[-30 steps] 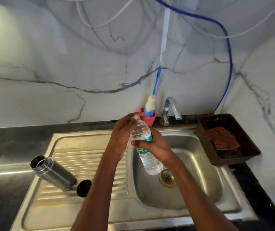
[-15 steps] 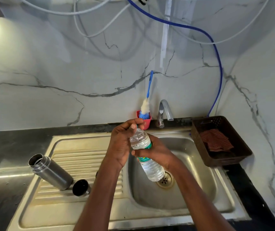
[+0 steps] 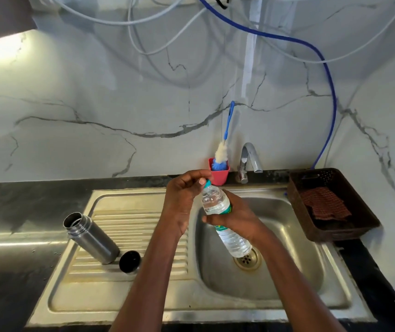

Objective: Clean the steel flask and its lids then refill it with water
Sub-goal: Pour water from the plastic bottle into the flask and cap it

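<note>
Head view, the only 1 I have. My right hand (image 3: pixel 237 218) has its grip wrapped round the middle of the bottle (image 3: pixel 225 219), fingers curled over the label, holding it tilted above the basin with its base toward 5 o'clock, over the drain (image 3: pixel 246 259). My left hand (image 3: pixel 184 195) pinches the cap (image 3: pixel 208 182) at the bottle's top, thumb and fingers curled on it; I cannot tell whether the cap is loose yet.

The flask (image 3: pixel 91 238) stands open-mouthed on the ribbed drainboard at about 9 o'clock from my hands, well apart from them, leaning in this wide lens. 1 lid (image 3: pixel 130 261) sits just beside its base, at 4 o'clock of it. I see no second lid.

My judgement on handling: the bottle is thin, soft plastic and nearly full, so it will buckle and spurt if I squeeze once the cap is off; the ridged middle, where I already hold it, is the firm place. The flask is rigid steel, light while empty, probably slick if wet; I would take it round the body below the threaded neck, not by the rim. The lid is small and would roll on the ribs.

The sink (image 3: pixel 143 307) sits in a dark surface (image 3: pixel 12 200); a brush (image 3: pixel 222 149) stands in a red cup at 12 o'clock, the tap (image 3: pixel 249 159) beside it.
</note>
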